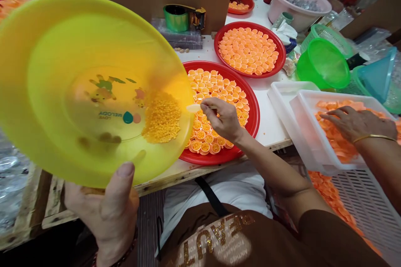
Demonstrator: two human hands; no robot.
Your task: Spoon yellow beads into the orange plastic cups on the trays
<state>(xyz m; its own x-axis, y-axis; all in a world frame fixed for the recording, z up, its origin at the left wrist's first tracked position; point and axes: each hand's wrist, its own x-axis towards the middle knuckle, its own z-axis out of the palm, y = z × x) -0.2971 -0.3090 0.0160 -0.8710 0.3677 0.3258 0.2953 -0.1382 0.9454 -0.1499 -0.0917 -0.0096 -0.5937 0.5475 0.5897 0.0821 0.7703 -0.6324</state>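
My left hand (108, 208) grips the lower rim of a big translucent yellow plate (62, 70), thumb on top, and holds it tilted above the table at the left. A heap of small yellow grains (162, 117) lies on the plate near its right rim. My right hand (223, 120) is closed in a pinch on a small pale spoon (194, 108), whose tip sits at the plate's rim. Under that hand is a red tray (254, 110) packed with several small orange cups (216, 87), many holding yellow grains.
A second red tray (281, 56) of orange cups lies further back. A co-worker's hand (360, 123) with a gold bangle rests in a white crate (308, 108) of orange cups at the right. Green bowls (322, 64), a pink basin (297, 6) and a tape dispenser (183, 17) stand behind.
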